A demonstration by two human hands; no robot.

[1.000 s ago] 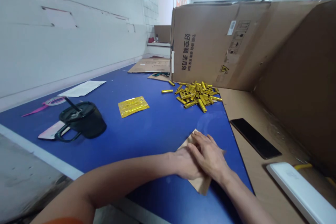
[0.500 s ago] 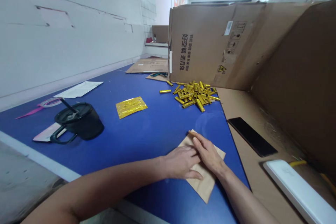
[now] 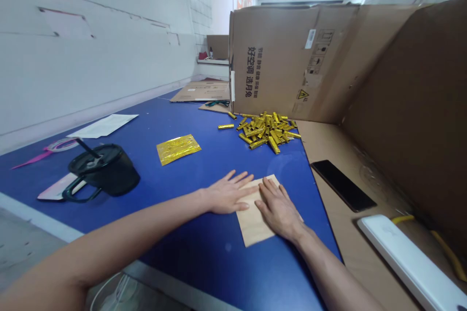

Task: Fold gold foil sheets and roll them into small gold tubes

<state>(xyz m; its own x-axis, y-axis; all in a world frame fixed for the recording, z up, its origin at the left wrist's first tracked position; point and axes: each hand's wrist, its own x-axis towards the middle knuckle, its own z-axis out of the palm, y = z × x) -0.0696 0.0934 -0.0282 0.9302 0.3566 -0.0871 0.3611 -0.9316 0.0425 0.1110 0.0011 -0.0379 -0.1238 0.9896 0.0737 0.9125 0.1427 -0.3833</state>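
Observation:
A flat tan piece of paper (image 3: 253,226), which looks like a folded sheet or envelope, lies on the blue tabletop (image 3: 189,248). My left hand (image 3: 230,194) rests at its left edge, fingers spread, with the thumb and a fingertip on the paper. Pressed flat over the right part of the paper is my right hand (image 3: 279,206), its fingers stretched out. Neither hand grips anything. Beyond them sits a heap of short gold foil tubes (image 3: 268,131), and to the left a flat gold foil packet (image 3: 178,149).
On the left stand a dark mug with a straw (image 3: 109,170), a roll of pink tape (image 3: 62,145) and a white paper (image 3: 104,126). A large cardboard box (image 3: 277,68) walls the back and right. A black phone (image 3: 343,184) and a white device (image 3: 404,257) lie at right.
The paper has turned and moved left and away from me. My hands, overlapped on it before, are now side by side with fingers spread. The view has shifted slightly.

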